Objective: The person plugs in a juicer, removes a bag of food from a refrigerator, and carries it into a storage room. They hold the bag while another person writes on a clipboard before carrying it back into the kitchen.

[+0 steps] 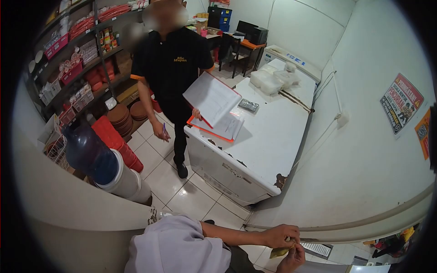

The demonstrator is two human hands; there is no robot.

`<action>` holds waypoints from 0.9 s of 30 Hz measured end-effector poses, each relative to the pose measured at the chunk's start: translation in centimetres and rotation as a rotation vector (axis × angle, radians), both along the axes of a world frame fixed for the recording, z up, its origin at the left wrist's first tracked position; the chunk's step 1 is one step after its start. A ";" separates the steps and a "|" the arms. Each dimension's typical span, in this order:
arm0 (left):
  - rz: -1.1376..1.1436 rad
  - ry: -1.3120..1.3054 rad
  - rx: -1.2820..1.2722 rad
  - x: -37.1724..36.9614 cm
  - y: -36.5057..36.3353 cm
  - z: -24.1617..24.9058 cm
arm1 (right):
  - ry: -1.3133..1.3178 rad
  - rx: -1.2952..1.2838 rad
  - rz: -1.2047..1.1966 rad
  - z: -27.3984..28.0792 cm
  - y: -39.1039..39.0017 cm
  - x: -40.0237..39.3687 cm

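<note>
At the lower right, my left hand (280, 236) reaches across from a grey sleeve (177, 245), its fingers closed. Just below it, my right hand (292, 260) is closed as well, and the fingertips of both meet. Pinched between them is a small, flat yellow-green thing (278, 252); its kind I cannot make out. Both hands are beside the edge of the doorway wall. Across the room, a person in a black shirt (180, 59) holds a pen (164, 129) and lifts the upper part of an orange-edged folder (213, 98) with papers.
A white chest freezer (273, 136) with rusted edges carries a small grey packet (248, 105) and plastic-wrapped bundles (268, 80). Left are loaded shelves (98, 59), a blue water jug (88, 152) on white buckets (132, 186) and a red sack (116, 143). The wall (364, 136) bounds the right.
</note>
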State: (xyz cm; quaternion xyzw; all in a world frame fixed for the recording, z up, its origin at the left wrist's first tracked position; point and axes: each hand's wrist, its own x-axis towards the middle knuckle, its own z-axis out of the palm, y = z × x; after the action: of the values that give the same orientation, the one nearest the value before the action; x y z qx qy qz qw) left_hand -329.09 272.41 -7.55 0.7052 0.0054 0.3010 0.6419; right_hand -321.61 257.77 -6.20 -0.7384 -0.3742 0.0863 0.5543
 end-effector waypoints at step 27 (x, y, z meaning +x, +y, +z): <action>-0.012 0.338 -0.391 -2.5 -2.7 -4.7 | 0.111 -0.197 0.219 -4.3 -2.1 1.7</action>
State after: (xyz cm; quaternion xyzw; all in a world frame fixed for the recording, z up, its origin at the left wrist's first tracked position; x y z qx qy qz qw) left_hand -331.62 269.72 -12.23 0.6079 0.1663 0.1683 0.7580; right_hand -319.89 255.68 -10.48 -0.7380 -0.4108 0.2233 0.4866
